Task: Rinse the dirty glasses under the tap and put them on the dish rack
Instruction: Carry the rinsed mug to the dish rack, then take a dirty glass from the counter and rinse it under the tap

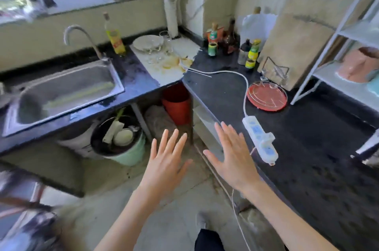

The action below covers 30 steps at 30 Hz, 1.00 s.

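Clear dirty glasses [165, 42] stand on a stained white board at the back of the counter, beside a white plate [148, 42]. Left of them a curved tap [77, 34] arches over a steel sink [61, 90]. A red round dish rack [267, 96] with a wire grid lies on the dark counter to the right, a glass resting at its far edge. My left hand [166, 160] and my right hand [231, 154] hover flat in the foreground, fingers spread, holding nothing, well short of the glasses.
A white power strip [260, 140] and its cable lie on the right counter. Sauce bottles [231, 43] cluster in the corner, a yellow bottle [114, 39] by the tap. Wooden boards [297, 45] lean on the wall; a white shelf [348, 45] stands right. Buckets [176, 105] sit under the counter.
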Each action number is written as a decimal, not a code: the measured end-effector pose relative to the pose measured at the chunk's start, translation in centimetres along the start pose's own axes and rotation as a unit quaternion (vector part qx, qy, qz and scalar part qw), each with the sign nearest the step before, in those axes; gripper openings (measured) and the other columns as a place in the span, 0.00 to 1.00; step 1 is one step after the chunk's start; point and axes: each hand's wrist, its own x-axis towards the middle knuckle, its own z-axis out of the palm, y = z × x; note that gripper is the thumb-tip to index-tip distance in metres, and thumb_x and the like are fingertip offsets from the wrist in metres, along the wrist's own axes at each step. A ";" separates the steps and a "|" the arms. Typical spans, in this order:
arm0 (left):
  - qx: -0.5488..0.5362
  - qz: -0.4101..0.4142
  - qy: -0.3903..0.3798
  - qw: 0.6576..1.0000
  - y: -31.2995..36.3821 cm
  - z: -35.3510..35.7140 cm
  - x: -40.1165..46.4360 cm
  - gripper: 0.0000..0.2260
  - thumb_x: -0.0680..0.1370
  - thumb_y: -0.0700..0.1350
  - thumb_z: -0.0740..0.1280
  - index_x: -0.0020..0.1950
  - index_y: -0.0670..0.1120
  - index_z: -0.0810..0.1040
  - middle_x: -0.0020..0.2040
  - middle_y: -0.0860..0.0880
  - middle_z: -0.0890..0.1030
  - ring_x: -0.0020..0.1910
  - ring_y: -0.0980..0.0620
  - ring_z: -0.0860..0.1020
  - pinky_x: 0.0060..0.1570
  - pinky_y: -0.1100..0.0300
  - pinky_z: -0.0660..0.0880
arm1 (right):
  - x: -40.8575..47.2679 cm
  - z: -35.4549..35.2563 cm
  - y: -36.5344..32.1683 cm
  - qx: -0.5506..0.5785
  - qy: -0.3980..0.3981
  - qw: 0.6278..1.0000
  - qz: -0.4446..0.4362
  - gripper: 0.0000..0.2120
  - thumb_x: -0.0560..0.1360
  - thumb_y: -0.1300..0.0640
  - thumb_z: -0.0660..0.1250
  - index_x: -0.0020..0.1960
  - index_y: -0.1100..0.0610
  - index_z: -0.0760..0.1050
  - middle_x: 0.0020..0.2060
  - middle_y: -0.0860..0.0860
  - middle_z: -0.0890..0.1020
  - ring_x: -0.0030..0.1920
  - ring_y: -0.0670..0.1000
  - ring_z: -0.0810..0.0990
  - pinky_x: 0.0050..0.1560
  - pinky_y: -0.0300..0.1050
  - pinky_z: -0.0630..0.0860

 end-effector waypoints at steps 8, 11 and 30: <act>-0.015 -0.157 0.052 0.986 -11.1 -1.4 3.6 0.32 0.75 0.63 0.47 0.75 0.48 0.60 0.75 0.45 0.61 0.73 0.45 0.47 0.68 0.44 0.48 | 15.3 4.6 -5.3 0.006 -0.040 0.991 -0.126 0.38 0.72 0.32 0.45 0.77 0.50 0.49 0.77 0.50 0.55 0.77 0.50 0.49 0.74 0.48 0.42; -0.024 -0.194 0.076 0.978 -14.1 -2.3 7.3 0.35 0.72 0.65 0.41 0.77 0.51 0.52 0.77 0.49 0.51 0.73 0.50 0.38 0.70 0.48 0.39 | 21.3 6.0 -5.9 -0.005 -0.063 0.987 -0.147 0.36 0.75 0.34 0.50 0.77 0.50 0.47 0.77 0.51 0.53 0.77 0.50 0.48 0.75 0.48 0.41; -0.055 -0.210 0.019 0.976 -30.6 -2.1 31.5 0.38 0.68 0.66 0.34 0.76 0.54 0.43 0.78 0.49 0.44 0.72 0.49 0.33 0.72 0.47 0.40 | 50.7 12.1 -6.1 -0.030 -0.127 0.986 -0.106 0.31 0.80 0.41 0.53 0.77 0.51 0.46 0.77 0.47 0.50 0.77 0.47 0.43 0.73 0.42 0.41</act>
